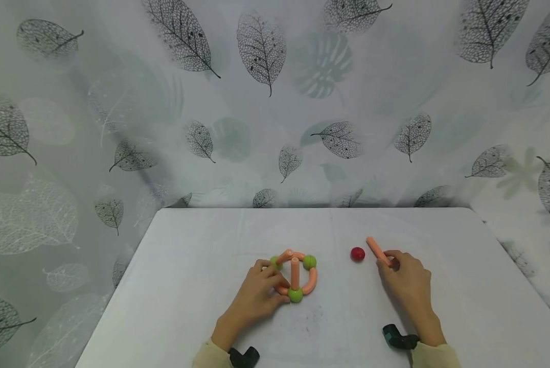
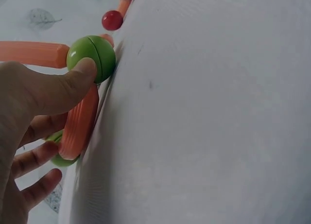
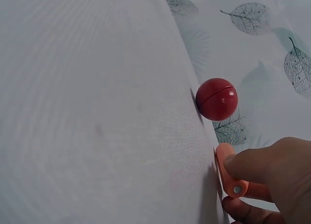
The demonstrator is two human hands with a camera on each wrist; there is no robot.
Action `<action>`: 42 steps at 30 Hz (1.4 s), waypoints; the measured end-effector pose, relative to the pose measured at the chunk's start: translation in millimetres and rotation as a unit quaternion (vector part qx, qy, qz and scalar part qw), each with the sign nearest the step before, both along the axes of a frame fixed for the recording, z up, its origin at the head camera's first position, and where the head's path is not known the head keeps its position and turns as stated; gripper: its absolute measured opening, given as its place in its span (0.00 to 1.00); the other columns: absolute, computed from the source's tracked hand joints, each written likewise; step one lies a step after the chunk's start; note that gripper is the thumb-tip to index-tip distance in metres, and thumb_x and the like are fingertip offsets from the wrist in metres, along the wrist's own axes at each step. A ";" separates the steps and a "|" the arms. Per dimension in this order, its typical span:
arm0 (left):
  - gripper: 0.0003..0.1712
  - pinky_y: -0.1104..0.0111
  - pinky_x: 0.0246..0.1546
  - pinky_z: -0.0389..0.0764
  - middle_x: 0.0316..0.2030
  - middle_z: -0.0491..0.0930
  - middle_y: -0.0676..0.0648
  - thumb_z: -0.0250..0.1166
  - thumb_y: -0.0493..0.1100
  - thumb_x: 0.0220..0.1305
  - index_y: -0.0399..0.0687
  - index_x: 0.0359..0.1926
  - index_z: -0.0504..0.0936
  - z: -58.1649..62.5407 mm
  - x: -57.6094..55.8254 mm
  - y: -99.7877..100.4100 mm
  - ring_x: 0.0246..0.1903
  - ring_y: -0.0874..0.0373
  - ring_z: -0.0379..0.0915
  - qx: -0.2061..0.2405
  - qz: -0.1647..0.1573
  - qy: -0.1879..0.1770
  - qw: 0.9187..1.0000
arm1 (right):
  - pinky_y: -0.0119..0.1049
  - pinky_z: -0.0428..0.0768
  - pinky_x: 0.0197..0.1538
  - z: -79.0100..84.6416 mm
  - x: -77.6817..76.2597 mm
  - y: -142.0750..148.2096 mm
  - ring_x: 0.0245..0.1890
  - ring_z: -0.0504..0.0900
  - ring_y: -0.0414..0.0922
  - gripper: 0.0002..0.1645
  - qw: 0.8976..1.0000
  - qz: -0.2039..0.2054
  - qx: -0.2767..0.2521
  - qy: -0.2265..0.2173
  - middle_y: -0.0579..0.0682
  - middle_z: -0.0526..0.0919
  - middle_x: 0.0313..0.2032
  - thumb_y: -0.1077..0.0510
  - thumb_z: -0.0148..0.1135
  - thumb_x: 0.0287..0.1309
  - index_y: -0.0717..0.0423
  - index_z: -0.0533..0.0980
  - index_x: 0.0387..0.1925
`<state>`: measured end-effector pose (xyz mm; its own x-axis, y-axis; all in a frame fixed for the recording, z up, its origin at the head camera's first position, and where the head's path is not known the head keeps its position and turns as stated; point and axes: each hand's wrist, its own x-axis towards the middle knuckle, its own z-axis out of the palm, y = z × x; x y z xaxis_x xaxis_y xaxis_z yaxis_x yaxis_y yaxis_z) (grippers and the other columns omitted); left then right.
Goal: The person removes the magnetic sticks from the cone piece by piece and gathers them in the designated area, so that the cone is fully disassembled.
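Observation:
A ring of curved orange rods (image 1: pixel 313 281) joined by green balls (image 1: pixel 295 295) lies on the table, with straight orange rods (image 1: pixel 295 273) standing up from it. My left hand (image 1: pixel 261 291) grips its near left side. The left thumb (image 2: pixel 82 80) presses on a green ball (image 2: pixel 99 51), and the other fingers are behind a curved rod (image 2: pixel 80 122). At the right, my right hand (image 1: pixel 408 281) pinches a straight orange rod (image 1: pixel 374 248) between thumb and fingers. In the right wrist view, a silvery dot (image 3: pixel 237 189) marks that rod's near end, and another orange piece (image 3: pixel 259 191) shows behind it.
A red ball (image 1: pixel 358 254) sits on the white table (image 1: pixel 330 327), just left of the right hand's rod. Part of another red piece (image 1: pixel 395 263) shows beneath the right hand. A leaf-patterned curtain (image 1: pixel 266 128) hangs behind the table's far edge.

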<state>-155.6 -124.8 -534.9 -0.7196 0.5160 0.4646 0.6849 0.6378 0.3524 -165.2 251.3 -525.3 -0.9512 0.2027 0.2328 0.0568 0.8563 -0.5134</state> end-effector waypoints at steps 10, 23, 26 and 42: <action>0.15 0.59 0.50 0.76 0.36 0.83 0.61 0.84 0.53 0.49 0.60 0.36 0.90 4.6 5.2 6.5 0.53 0.54 0.74 -0.021 0.023 -0.003 1.000 | 0.55 0.70 0.37 -0.7 -1.2 -3.9 0.34 0.79 0.55 0.24 0.999 0.000 0.016 -0.030 0.56 0.85 0.33 0.50 0.67 0.64 0.61 0.81 0.55; 0.16 0.63 0.43 0.77 0.33 0.78 0.60 0.82 0.57 0.49 0.61 0.35 0.87 10.4 14.6 21.1 0.48 0.54 0.75 -0.063 0.056 0.044 0.995 | 0.58 0.69 0.41 1.6 -0.1 -7.0 0.37 0.77 0.57 0.27 0.998 -0.001 0.025 -0.056 0.56 0.82 0.33 0.49 0.67 0.63 0.63 0.79 0.57; 0.13 0.64 0.42 0.77 0.33 0.78 0.60 0.81 0.55 0.52 0.61 0.34 0.87 9.7 16.3 24.8 0.47 0.54 0.75 -0.065 0.058 0.047 0.995 | 0.59 0.69 0.41 3.0 0.1 -6.1 0.38 0.78 0.59 0.28 0.998 0.004 0.027 -0.061 0.58 0.83 0.35 0.48 0.67 0.64 0.63 0.78 0.57; 0.10 0.68 0.38 0.74 0.33 0.82 0.60 0.79 0.53 0.54 0.61 0.34 0.87 12.3 26.7 36.2 0.45 0.57 0.75 -0.078 0.090 0.052 0.992 | 0.64 0.74 0.46 21.7 5.1 -7.4 0.51 0.80 0.64 0.23 0.999 0.029 -0.020 -0.034 0.68 0.83 0.52 0.53 0.61 0.72 0.63 0.77 0.60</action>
<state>-128.9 -88.6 -522.5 -0.7587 0.4554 0.4658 0.5829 0.7938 0.1733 -160.1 244.0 -503.6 -0.9748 0.1545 0.1608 0.0430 0.8377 -0.5445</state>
